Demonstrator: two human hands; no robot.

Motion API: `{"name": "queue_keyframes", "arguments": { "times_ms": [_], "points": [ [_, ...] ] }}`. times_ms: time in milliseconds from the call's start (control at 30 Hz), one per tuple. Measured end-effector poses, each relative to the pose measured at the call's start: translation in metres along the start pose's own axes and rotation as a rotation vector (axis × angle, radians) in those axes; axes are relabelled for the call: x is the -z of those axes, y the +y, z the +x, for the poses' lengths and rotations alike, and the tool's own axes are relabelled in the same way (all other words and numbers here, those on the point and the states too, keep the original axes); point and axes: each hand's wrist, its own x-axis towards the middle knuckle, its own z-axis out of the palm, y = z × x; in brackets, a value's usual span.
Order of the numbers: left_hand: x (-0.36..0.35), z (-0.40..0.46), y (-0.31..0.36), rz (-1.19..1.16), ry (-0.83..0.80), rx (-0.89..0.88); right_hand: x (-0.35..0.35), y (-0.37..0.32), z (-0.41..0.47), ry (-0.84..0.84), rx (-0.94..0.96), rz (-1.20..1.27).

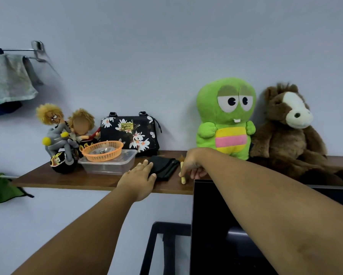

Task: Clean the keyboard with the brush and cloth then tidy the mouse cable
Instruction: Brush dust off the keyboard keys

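Right fingers: I am curling the fingers point(186, 171) of my right hand point(192, 165) down around the yellow handle of the brush point(182, 175); they are pinching it near its upper part, so this hand is gripping the brush.
Brush axis: the handle is running roughly toward and away from me on the shelf point(67, 180), its near end poking out below my fingers close to the shelf's front edge. An orange-brown tuft is showing just past my knuckles, probably the bristles, though I cannot tell for sure.
Left fingers: I am laying my left hand point(139, 178) flat, fingers straight and relaxed, the fingertips resting on the near left edge of the dark folded cloth point(164, 167). Nothing is being gripped there.
Cloth from fingers: the cloth is lying just ahead and to the right of my left fingertips, between my two hands, and just beside the brush on its left.
Nearer hand: each hand is already at its own thing, left for cloth, right for brush.
Coming move, as I judge it: lifting the brush straight up along its grip and closing my left fingers over the cloth's edge.
Neighbours: the clear plastic box point(109, 161) with the orange basket point(102, 150) on it is sitting just left of the cloth; the green plush point(225, 116) is standing behind my right wrist.
Keyboard and mouse cable: neither is showing in this view.
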Motion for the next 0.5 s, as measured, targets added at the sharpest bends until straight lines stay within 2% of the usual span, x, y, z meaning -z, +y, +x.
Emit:
{"name": "queue_keyframes", "arguments": {
  "times_ms": [233, 500],
  "points": [
    [-0.001, 0.001, -0.002, -0.013, -0.001, 0.003, -0.005, -0.006, 0.004, 0.007, -0.084, 0.045],
    [0.010, 0.000, 0.002, -0.017, 0.054, -0.003, 0.007, 0.004, -0.011, 0.253, 0.011, 0.255]
  ]
}}
